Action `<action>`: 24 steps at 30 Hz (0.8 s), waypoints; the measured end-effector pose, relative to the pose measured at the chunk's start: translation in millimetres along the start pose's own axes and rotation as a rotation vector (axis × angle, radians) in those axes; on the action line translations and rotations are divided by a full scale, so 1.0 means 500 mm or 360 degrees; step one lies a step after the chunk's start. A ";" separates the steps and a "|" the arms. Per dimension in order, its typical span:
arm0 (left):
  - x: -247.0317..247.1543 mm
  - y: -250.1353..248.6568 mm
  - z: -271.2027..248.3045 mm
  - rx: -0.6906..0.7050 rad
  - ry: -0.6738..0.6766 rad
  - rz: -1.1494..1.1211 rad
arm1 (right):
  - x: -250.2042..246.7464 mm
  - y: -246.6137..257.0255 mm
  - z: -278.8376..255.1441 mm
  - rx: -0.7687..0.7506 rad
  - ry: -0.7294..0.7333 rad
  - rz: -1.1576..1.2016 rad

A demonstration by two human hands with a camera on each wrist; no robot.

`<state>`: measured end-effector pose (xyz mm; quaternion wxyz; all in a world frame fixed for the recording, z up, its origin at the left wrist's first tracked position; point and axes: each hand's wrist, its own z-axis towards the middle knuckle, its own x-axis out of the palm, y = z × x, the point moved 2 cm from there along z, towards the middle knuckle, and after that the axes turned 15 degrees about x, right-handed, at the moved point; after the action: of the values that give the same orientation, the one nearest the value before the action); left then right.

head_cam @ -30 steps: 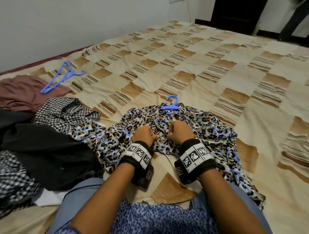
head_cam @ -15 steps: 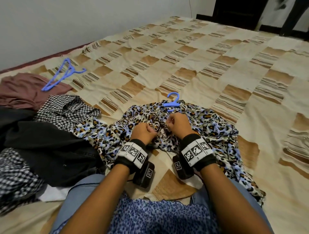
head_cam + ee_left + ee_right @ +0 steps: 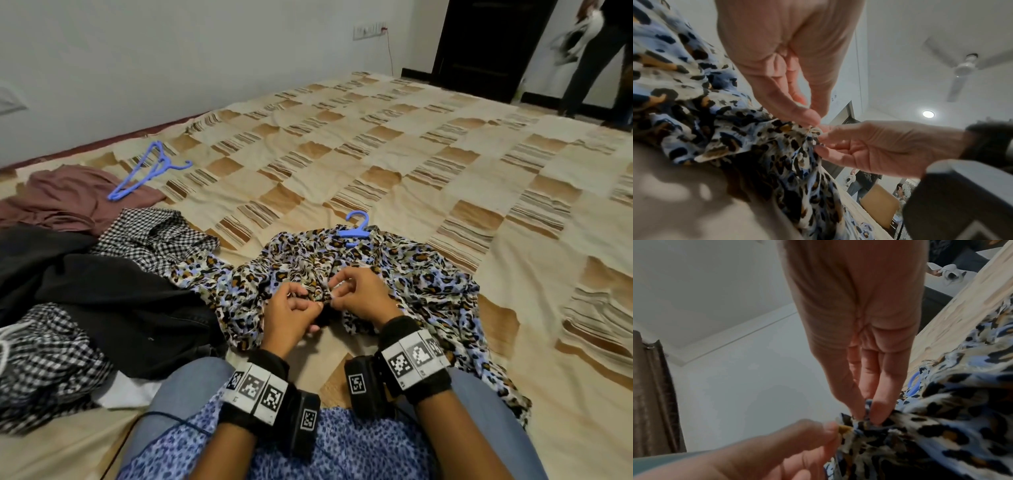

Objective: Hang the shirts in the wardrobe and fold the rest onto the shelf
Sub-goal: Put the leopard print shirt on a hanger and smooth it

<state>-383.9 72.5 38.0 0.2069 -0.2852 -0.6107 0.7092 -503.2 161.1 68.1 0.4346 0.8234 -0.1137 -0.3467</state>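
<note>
Leopard-print shirt [image 3: 404, 274] lay spread and rumpled on the patchwork bedspread [image 3: 445, 164], directly in front of the seated person's knees. A blue hanger [image 3: 356, 229] sat inside its neck, with only the hook and a short part of the shoulder bar showing at the far edge of the garment. The left hand [image 3: 291, 315] and the right hand [image 3: 359, 294] met at the middle of the shirt, close together. Both pinched a small gathered fold of the printed fabric: in the left wrist view the left hand's thumb and fingertips [image 3: 809, 116] closed on the bunch, and in the right wrist view the right hand's fingertips [image 3: 877, 410] pressed into the same fold from above. Whether a button or a tie lay within that fold could not be determined.

To the person's left, a heap of other clothing was noted. A black garment [image 3: 113, 308] lay nearest, touching the shirt's left edge. A black-and-white checked shirt [image 3: 154, 236] lay just beyond it, and further checked fabric [image 3: 44, 363] at the near left. A mauve garment [image 3: 68, 195] lay farther back, with two more blue hangers [image 3: 144, 174] resting partly on it. A second person [image 3: 596, 58] stood at the far right beside a dark doorway [image 3: 486, 44].
</note>
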 end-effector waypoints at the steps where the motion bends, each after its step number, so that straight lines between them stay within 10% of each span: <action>1: 0.001 0.000 0.003 0.0012 0.0038 -0.0027 | 0.003 0.001 0.003 -0.0005 -0.0013 -0.0077; 11: 0.005 0.009 0.032 0.0096 0.0218 -0.0068 | -0.003 0.014 0.038 -0.0102 -0.0259 -0.0747; 24: 0.003 0.001 0.031 0.0104 0.0104 -0.0157 | 0.007 0.015 0.029 -0.0349 -0.0511 -0.0018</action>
<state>-395.1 61.9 38.7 0.2708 -0.2707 -0.5934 0.7080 -509.6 145.6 66.9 0.4960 0.7059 -0.1385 -0.4863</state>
